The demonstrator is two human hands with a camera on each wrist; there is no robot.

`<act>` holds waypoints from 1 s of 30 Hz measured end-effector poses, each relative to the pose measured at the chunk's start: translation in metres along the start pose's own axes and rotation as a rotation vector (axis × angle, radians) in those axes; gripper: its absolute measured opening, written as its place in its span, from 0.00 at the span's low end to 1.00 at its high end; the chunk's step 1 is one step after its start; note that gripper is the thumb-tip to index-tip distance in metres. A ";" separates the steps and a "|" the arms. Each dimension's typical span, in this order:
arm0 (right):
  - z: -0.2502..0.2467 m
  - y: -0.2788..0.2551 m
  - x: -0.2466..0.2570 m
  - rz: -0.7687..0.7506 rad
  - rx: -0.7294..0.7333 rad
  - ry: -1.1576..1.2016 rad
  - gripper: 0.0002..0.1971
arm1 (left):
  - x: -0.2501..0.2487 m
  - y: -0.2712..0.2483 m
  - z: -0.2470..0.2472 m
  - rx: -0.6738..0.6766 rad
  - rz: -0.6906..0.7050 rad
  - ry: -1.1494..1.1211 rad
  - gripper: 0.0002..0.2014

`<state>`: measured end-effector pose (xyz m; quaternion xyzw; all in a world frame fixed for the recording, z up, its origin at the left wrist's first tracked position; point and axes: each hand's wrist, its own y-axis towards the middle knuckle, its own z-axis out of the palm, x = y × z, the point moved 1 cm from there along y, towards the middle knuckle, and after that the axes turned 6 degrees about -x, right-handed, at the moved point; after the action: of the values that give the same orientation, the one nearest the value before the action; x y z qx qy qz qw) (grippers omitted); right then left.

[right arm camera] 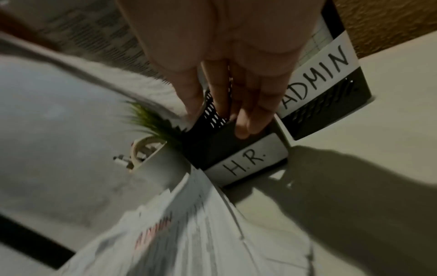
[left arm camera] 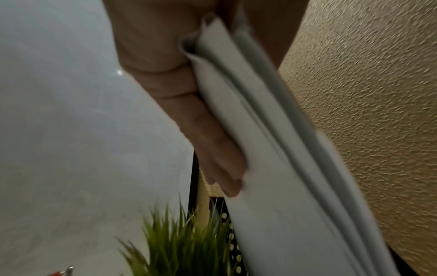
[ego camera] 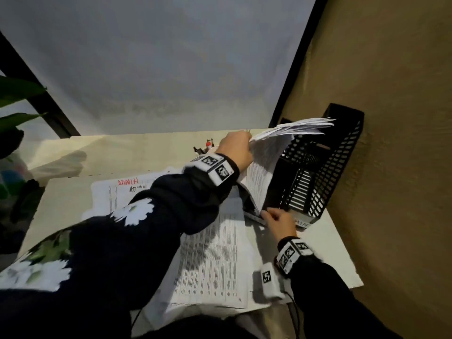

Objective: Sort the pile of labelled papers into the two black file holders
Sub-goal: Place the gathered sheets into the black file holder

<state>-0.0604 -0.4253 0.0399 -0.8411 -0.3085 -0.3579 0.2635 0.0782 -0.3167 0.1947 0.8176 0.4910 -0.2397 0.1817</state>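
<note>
Two black mesh file holders (ego camera: 325,167) stand side by side; the left hand (ego camera: 236,148) pinches a white paper sheaf (ego camera: 266,165) over them, while the right hand's (ego camera: 281,222) straight fingers (right arm camera: 250,115) touch the H.R. holder's front (right arm camera: 227,149).

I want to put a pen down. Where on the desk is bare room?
Bare desk lies right of the right hand, toward the tan wall, and at the back left before the curtain. The middle is crowded with papers; the file holders fill the back right.

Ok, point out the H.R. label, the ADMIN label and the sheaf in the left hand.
H.R. label (right arm camera: 246,164): right wrist view, centre of white strip.
ADMIN label (right arm camera: 316,78): right wrist view, mid-lettering.
Sheaf of papers (left arm camera: 238,115): left wrist view, outer sheet beside fingers.
</note>
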 end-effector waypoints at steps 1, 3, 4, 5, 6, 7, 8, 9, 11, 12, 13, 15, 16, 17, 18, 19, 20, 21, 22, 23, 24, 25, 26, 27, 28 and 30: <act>0.001 -0.001 -0.004 -0.048 0.015 -0.068 0.16 | -0.006 0.010 0.007 0.011 -0.009 0.012 0.10; 0.003 -0.003 -0.009 -0.093 0.037 -0.150 0.16 | -0.015 0.025 0.022 0.033 -0.037 0.018 0.11; 0.003 -0.004 -0.010 -0.100 0.038 -0.159 0.16 | -0.019 0.031 0.029 0.047 -0.057 0.013 0.12; 0.004 -0.003 -0.013 -0.099 0.037 -0.153 0.16 | -0.022 0.034 0.037 0.062 -0.078 0.011 0.11; 0.004 -0.002 -0.014 -0.096 0.034 -0.138 0.16 | -0.023 0.037 0.043 0.078 -0.098 0.012 0.11; 0.003 -0.003 -0.014 -0.089 0.034 -0.118 0.15 | -0.023 0.037 0.050 0.095 -0.115 0.020 0.11; 0.003 -0.003 -0.015 -0.083 0.036 -0.091 0.15 | -0.022 0.036 0.057 0.125 -0.128 0.032 0.12; 0.003 -0.003 -0.015 -0.075 0.036 -0.071 0.14 | -0.019 0.035 0.063 0.166 -0.135 0.052 0.12; 0.003 -0.004 -0.016 -0.080 0.034 -0.059 0.13 | -0.014 0.031 0.074 0.228 -0.143 0.107 0.12; 0.003 -0.005 -0.016 -0.086 0.031 -0.056 0.13 | -0.013 0.030 0.076 0.239 -0.144 0.129 0.11; 0.004 -0.005 -0.016 -0.088 0.030 -0.054 0.13 | -0.013 0.031 0.077 0.243 -0.142 0.139 0.11; 0.004 -0.006 -0.017 -0.091 0.025 -0.050 0.13 | -0.015 0.034 0.074 0.242 -0.128 0.137 0.10; 0.004 -0.006 -0.017 -0.094 0.023 -0.048 0.13 | -0.016 0.036 0.073 0.237 -0.120 0.131 0.10; 0.004 -0.007 -0.017 -0.096 0.029 -0.051 0.14 | -0.017 0.038 0.072 0.230 -0.112 0.125 0.11; 0.005 -0.007 -0.018 -0.102 0.029 -0.057 0.14 | -0.017 0.038 0.071 0.215 -0.107 0.119 0.11; 0.005 -0.008 -0.018 -0.096 0.033 -0.063 0.14 | -0.016 0.039 0.072 0.196 -0.109 0.115 0.11; 0.006 -0.007 -0.019 -0.096 0.029 -0.066 0.14 | -0.015 0.038 0.072 0.182 -0.119 0.108 0.12; 0.006 -0.008 -0.019 -0.088 0.026 -0.069 0.15 | -0.014 0.037 0.074 0.178 -0.128 0.093 0.12; 0.007 -0.008 -0.020 -0.088 0.019 -0.073 0.15 | -0.012 0.035 0.075 0.173 -0.138 0.075 0.12; 0.007 -0.008 -0.020 -0.077 0.017 -0.076 0.15 | -0.010 0.033 0.075 0.153 -0.147 0.046 0.13; 0.006 -0.007 -0.021 -0.072 0.014 -0.077 0.15 | -0.008 0.032 0.074 0.122 -0.159 -0.003 0.15; 0.005 -0.007 -0.021 -0.054 0.017 -0.076 0.15 | -0.003 0.031 0.070 0.077 -0.161 -0.074 0.16; 0.004 -0.007 -0.021 -0.054 0.012 -0.072 0.14 | 0.002 0.029 0.064 0.018 -0.156 -0.162 0.17; 0.003 -0.007 -0.020 -0.066 0.001 -0.075 0.14 | 0.009 0.026 0.056 -0.048 -0.149 -0.263 0.16; 0.002 -0.008 -0.019 -0.106 -0.027 -0.073 0.12 | 0.020 0.023 0.047 -0.110 -0.151 -0.357 0.15; -0.002 -0.013 -0.014 -0.197 -0.070 -0.040 0.06 | 0.051 0.014 0.034 -0.222 -0.194 -0.473 0.09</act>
<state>-0.0781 -0.4224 0.0333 -0.8224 -0.3821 -0.3757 0.1911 0.1037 -0.3044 0.1380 0.6632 0.5343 -0.3850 0.3557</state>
